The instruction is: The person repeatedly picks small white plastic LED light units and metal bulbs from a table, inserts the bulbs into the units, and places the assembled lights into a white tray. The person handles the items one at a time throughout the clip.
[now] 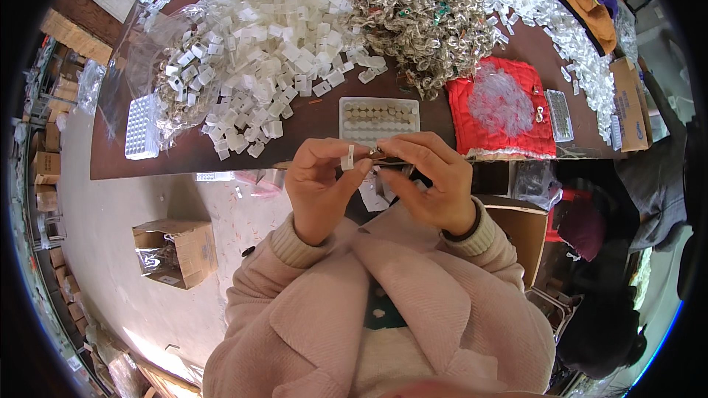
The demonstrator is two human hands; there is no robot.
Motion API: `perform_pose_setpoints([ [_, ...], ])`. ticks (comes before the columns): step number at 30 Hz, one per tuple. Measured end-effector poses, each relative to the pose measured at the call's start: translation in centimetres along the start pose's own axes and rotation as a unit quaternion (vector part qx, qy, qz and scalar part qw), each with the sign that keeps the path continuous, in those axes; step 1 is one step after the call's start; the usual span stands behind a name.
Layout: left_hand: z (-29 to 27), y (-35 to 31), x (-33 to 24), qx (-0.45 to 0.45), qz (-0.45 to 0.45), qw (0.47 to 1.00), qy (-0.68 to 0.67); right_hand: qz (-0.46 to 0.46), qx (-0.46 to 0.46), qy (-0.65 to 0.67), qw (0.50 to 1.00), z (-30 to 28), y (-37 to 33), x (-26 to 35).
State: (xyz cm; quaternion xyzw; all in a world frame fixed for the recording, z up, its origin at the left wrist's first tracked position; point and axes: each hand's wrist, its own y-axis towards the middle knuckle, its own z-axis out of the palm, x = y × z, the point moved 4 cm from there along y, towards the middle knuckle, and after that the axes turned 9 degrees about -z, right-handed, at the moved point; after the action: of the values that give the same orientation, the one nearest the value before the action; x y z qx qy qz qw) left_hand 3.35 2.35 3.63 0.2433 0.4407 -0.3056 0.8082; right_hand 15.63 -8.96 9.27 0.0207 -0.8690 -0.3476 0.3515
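Just in front of the table's near edge, my left hand (322,180) is closed, with a small whitish plastic piece (347,158) pinched between thumb and fingers. Beside it, my right hand (435,180) has its fingers bent together at a tiny, dark metallic part (377,152). The fingertips of both hands nearly meet there, and they hide most of the small part. Right behind my hands lies a white tray (355,134), with rows of small brownish round pieces in its upper half.
Heaped on the dark table (295,147) are translucent plastic pieces (284,37) and shiny metal parts (420,18). A red cloth (461,114) bears clear, thin bits. A slotted white tray (140,129) stands at left. An open cardboard box (193,250) rests on the floor.
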Motion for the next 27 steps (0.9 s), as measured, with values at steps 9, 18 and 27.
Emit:
perform_pose_setpoints([
  [9, -0.3, 0.4, -0.7, 0.039, -0.144, 0.989, 0.016, -0.045, 0.041, 0.017, 0.998, 0.3, -0.4, -0.4],
  [18, 0.4, -0.2, 0.4, -0.056, -0.110, 0.990, -0.073, -0.034, 0.001, -0.017, 0.999, 0.7, -0.6, -0.1],
  [27, -0.7, -0.2, 1.9, -0.063, -0.133, 0.983, -0.111, 0.073, -0.105, 0.008, 0.992, 1.0, -1.3, -0.7],
])
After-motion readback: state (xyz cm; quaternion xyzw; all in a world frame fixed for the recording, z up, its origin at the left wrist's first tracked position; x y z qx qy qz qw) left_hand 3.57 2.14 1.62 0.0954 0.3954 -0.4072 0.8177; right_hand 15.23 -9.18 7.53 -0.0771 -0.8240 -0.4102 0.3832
